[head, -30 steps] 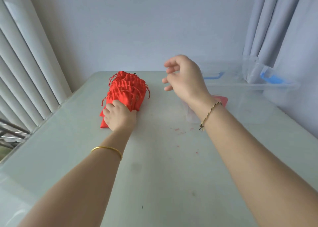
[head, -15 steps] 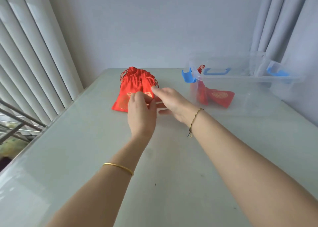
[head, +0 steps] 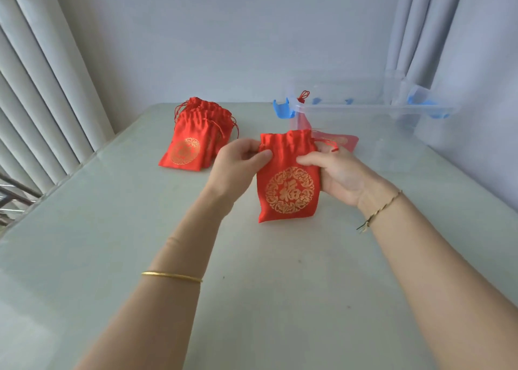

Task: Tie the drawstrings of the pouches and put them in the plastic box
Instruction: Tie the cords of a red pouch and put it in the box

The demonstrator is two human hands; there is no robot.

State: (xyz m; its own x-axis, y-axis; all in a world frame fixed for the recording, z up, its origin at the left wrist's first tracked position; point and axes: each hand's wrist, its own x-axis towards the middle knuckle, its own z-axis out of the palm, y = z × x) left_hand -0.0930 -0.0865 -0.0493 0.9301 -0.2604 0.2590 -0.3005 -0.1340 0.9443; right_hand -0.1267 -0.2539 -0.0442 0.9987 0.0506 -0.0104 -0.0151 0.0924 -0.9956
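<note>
Over mid-bench (head: 252, 285), held pouch (head: 288, 179) by its neck with left grip (head: 238, 165) and right grip (head: 336, 173), both clamped on it; box (head: 378, 109) at 1 o'clock. Probably risked dropping thin cord (head: 333, 145), leaving knot slack.

A plain domestic room, suggested by pale vertical blinds (head: 42, 89) hung at the left, grey curtains (head: 420, 33) drawn at the right, a bare painted wall (head: 224, 33) behind, a glass-topped desk (head: 112, 257) set against it, a metal railing (head: 14, 198) glimpsed past the blinds
</note>
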